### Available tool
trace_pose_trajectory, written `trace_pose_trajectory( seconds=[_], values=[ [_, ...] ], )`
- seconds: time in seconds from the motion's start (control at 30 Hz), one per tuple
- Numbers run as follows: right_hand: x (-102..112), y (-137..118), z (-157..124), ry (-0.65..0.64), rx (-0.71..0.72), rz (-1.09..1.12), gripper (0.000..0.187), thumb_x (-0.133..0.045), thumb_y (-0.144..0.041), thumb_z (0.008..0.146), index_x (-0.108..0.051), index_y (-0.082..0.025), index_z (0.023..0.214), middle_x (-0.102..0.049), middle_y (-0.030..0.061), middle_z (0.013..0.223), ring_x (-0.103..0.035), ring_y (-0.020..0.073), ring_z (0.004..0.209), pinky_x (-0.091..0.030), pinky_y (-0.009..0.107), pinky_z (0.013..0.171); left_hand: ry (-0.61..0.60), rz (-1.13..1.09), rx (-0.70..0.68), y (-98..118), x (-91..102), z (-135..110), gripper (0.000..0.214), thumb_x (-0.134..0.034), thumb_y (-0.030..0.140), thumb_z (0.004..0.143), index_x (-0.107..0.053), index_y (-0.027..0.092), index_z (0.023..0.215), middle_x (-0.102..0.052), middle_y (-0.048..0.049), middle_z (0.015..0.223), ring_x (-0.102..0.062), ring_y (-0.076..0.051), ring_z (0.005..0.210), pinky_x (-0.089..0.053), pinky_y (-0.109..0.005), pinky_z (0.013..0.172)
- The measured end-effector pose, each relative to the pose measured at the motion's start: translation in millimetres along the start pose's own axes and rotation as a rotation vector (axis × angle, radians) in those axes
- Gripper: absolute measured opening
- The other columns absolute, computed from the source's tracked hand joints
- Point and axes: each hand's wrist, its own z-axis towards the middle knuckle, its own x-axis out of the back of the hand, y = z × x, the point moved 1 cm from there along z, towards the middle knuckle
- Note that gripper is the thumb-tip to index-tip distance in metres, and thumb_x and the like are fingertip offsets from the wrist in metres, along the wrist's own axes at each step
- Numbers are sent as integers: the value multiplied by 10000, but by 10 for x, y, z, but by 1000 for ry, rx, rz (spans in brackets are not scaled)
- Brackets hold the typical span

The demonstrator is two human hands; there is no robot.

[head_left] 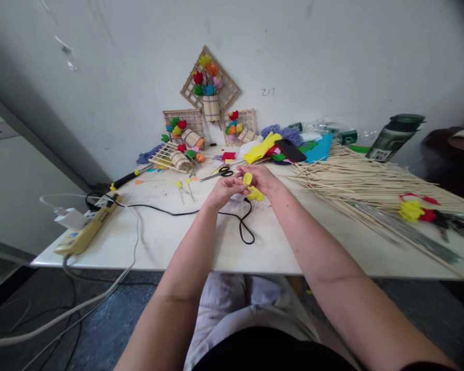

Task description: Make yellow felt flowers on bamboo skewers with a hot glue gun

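Over the middle of the table, my left hand (225, 191) and my right hand (261, 178) are close together with fingers pinched. Between them they grip a small rounded yellow petal-shaped piece (247, 179). More yellow pieces (255, 194) show just below my right hand; whether they lie on the table or hang from the fingers I cannot tell. Black-handled scissors (225, 171) lie just beyond my left hand. A black cable (243, 226) loops on the table in front of my wrists. To the left are small yellow pieces on thin stems (183, 188).
A yellow power strip (87, 226) with cords sits at the left edge. Lattice panels with colourful flowers (211, 85) lean at the wall. Many thin wooden sticks (355, 175) cover the right side, near a dark bottle (394, 136). A phone (290, 150) rests on coloured sheets.
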Motion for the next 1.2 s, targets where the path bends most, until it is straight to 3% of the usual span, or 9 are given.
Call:
trace_pose_trajectory(
  seconds=[0.57,1.2],
  values=[
    [-27,-15,-35,56,-54,37,167,-710,-123,626,-629,-133,772,-647,6,607,-589,104,527,-461,200,485,-48,-15,5,-17,-14,4,259,-799,319,574,-672,124,688,-681,-45,618,-643,-147,601,-502,-290,674],
    [11,84,86,82,147,-86,217,-764,-262,543,-638,-153,682,-616,-25,555,-520,85,463,-404,206,458,-38,-15,-9,-8,-49,2,266,-802,319,570,-667,120,684,-680,-38,611,-633,-127,576,-498,-271,656]
  ],
)
